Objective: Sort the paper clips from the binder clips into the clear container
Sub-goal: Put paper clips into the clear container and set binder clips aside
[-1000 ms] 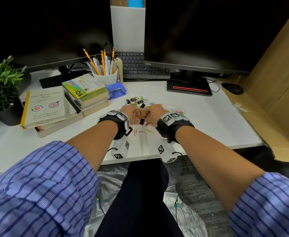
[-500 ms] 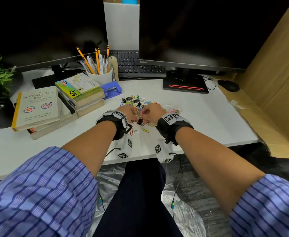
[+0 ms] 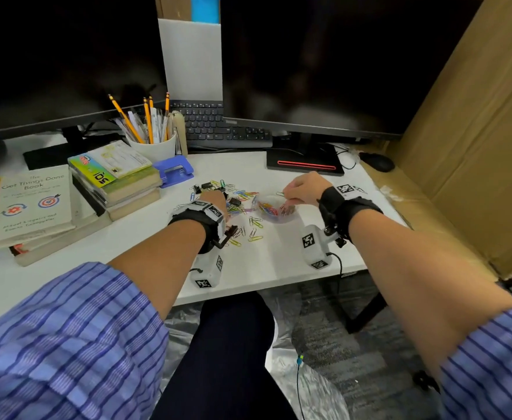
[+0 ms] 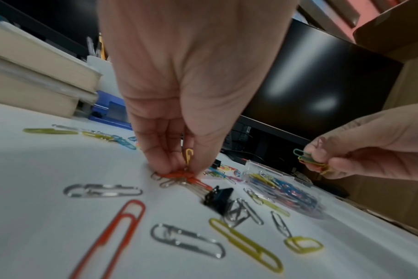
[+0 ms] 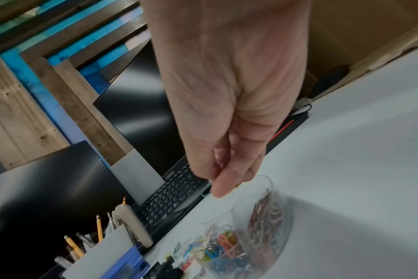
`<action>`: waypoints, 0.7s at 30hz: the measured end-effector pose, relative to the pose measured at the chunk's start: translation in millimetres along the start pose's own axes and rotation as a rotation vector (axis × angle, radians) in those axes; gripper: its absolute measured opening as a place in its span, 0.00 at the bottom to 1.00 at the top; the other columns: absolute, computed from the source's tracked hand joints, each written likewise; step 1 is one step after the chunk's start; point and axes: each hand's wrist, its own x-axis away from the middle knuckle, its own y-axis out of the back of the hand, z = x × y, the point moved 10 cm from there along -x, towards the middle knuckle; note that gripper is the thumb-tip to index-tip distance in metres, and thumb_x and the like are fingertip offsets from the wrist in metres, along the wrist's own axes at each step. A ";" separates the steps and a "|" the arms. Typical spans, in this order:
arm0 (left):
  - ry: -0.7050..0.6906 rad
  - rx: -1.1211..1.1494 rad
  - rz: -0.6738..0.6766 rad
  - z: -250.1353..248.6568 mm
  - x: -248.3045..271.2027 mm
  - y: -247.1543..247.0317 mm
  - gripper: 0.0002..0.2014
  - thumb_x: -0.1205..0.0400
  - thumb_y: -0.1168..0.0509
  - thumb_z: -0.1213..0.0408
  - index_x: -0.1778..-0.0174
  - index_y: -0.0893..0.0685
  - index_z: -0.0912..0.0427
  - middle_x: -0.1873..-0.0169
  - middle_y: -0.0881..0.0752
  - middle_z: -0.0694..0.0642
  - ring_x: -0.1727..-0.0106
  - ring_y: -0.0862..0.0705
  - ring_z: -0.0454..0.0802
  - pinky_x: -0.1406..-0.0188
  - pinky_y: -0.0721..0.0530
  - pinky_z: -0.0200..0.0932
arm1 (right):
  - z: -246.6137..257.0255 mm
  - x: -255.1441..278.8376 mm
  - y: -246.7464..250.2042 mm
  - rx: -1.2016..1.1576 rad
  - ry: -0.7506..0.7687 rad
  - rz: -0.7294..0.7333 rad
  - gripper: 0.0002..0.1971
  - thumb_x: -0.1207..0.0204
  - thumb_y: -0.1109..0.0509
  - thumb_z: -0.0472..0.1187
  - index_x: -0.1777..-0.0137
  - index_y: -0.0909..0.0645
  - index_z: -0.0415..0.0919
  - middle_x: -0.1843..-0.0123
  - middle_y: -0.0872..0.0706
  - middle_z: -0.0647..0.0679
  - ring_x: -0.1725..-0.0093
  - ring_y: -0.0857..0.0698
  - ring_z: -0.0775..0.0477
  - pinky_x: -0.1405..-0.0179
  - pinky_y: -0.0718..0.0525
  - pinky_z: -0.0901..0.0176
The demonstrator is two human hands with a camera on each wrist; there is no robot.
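Observation:
Coloured and silver paper clips [image 3: 242,201] lie mixed with black binder clips [image 3: 206,185] on the white desk [image 3: 279,268]. A clear container [image 3: 274,209] [image 4: 282,186] [image 5: 251,236] to their right holds many paper clips. My left hand [image 3: 215,200] [image 4: 179,169] is down in the pile, pinching an orange paper clip [image 4: 179,174] with others bunched in its fingers; a black binder clip [image 4: 218,198] lies just beside it. Above the container's far rim, my right hand [image 3: 291,192] [image 4: 322,162] [image 5: 220,188] pinches a small bunch of green and yellow paper clips [image 4: 308,160].
Stacked books [image 3: 109,180] and a blue hole punch [image 3: 174,169] sit left of the pile, a white pencil cup [image 3: 154,144] behind them. Two monitors, a keyboard [image 3: 221,128] and a mouse [image 3: 375,162] fill the back. A cardboard wall [image 3: 475,147] stands on the right.
My hands were together over the pile. The right hand has since swung right with clips to above the container, while the left stayed in the pile.

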 end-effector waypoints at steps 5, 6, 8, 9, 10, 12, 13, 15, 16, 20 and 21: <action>0.009 0.015 -0.079 -0.7 -1.2 8.9 0.14 0.20 0.35 0.62 0.70 0.29 0.61 0.76 0.31 0.54 0.76 0.31 0.48 0.58 0.25 0.39 | -5.4 -3.9 -7.4 0.236 0.001 0.024 0.11 0.28 0.26 0.38 0.47 0.11 0.38 0.44 0.09 0.44 0.43 0.11 0.45 0.37 0.14 0.53; 0.006 0.032 -0.087 0.5 -1.1 10.8 0.14 0.20 0.35 0.62 0.70 0.28 0.61 0.75 0.30 0.53 0.74 0.29 0.48 0.58 0.24 0.39 | -6.2 -5.4 -8.5 0.232 -0.002 0.031 0.12 0.29 0.25 0.40 0.46 0.11 0.39 0.44 0.09 0.43 0.42 0.11 0.43 0.36 0.14 0.52; -0.019 0.054 -0.105 -2.0 -2.8 17.3 0.10 0.21 0.35 0.61 0.65 0.24 0.62 0.74 0.27 0.53 0.65 0.22 0.49 0.54 0.19 0.42 | -8.7 -9.7 -7.7 0.253 -0.013 0.037 0.14 0.28 0.25 0.41 0.44 0.11 0.38 0.43 0.10 0.43 0.40 0.12 0.42 0.35 0.15 0.50; -0.047 0.074 -0.120 -5.1 -2.7 22.7 0.09 0.21 0.35 0.61 0.61 0.23 0.62 0.72 0.25 0.53 0.60 0.21 0.50 0.50 0.17 0.42 | -10.1 -11.2 -6.1 0.264 -0.018 0.032 0.14 0.27 0.26 0.41 0.43 0.12 0.38 0.44 0.10 0.43 0.40 0.12 0.41 0.36 0.15 0.49; -0.072 0.113 -0.144 -8.8 -2.6 29.5 0.07 0.21 0.34 0.61 0.59 0.22 0.61 0.70 0.22 0.53 0.58 0.20 0.50 0.48 0.16 0.42 | -11.6 -14.1 -3.4 0.224 -0.023 0.011 0.14 0.27 0.27 0.41 0.44 0.12 0.37 0.47 0.10 0.43 0.42 0.11 0.40 0.37 0.14 0.48; -0.112 0.296 -0.163 -17.5 -2.2 39.5 0.02 0.23 0.32 0.65 0.60 0.17 0.59 0.67 0.17 0.54 0.58 0.18 0.51 0.48 0.14 0.43 | -16.6 -19.5 5.4 0.071 -0.018 -0.080 0.12 0.25 0.29 0.40 0.45 0.12 0.36 0.53 0.10 0.41 0.48 0.10 0.37 0.42 0.12 0.46; -0.149 0.403 -0.150 -26.4 -1.7 42.3 0.01 0.23 0.32 0.67 0.60 0.16 0.59 0.65 0.16 0.56 0.59 0.17 0.51 0.47 0.13 0.45 | -19.2 -21.0 11.6 0.051 -0.021 -0.140 0.12 0.24 0.30 0.40 0.45 0.12 0.36 0.51 0.10 0.40 0.50 0.11 0.37 0.44 0.12 0.47; -0.222 0.579 -0.082 -46.7 0.1 41.6 0.03 0.22 0.33 0.70 0.59 0.16 0.59 0.61 0.14 0.57 0.58 0.16 0.52 0.45 0.13 0.46 | -30.6 -21.0 11.7 0.088 -0.066 -0.171 0.15 0.23 0.31 0.42 0.40 0.15 0.36 0.48 0.13 0.41 0.56 0.17 0.40 0.54 0.16 0.54; -0.244 0.613 -0.054 -56.4 0.3 38.9 0.03 0.21 0.33 0.70 0.59 0.16 0.59 0.61 0.14 0.58 0.59 0.16 0.52 0.48 0.13 0.45 | -37.0 -21.3 5.0 0.080 -0.087 -0.143 0.16 0.23 0.31 0.43 0.38 0.16 0.36 0.51 0.16 0.43 0.61 0.20 0.42 0.59 0.20 0.56; -0.239 0.513 -0.041 -86.3 -1.1 36.8 0.01 0.25 0.30 0.68 0.60 0.15 0.60 0.62 0.14 0.57 0.61 0.17 0.52 0.57 0.15 0.40 | -57.1 -24.8 -12.9 -0.022 -0.083 -0.096 0.17 0.24 0.31 0.46 0.37 0.16 0.42 0.56 0.19 0.49 0.72 0.27 0.55 0.67 0.25 0.63; -0.229 0.483 -0.043 -91.0 -1.8 37.2 0.03 0.26 0.29 0.66 0.60 0.15 0.60 0.61 0.13 0.58 0.60 0.16 0.53 0.55 0.15 0.42 | -59.9 -24.5 -13.3 -0.037 -0.074 -0.103 0.15 0.23 0.31 0.46 0.39 0.15 0.43 0.57 0.17 0.49 0.72 0.25 0.54 0.67 0.23 0.62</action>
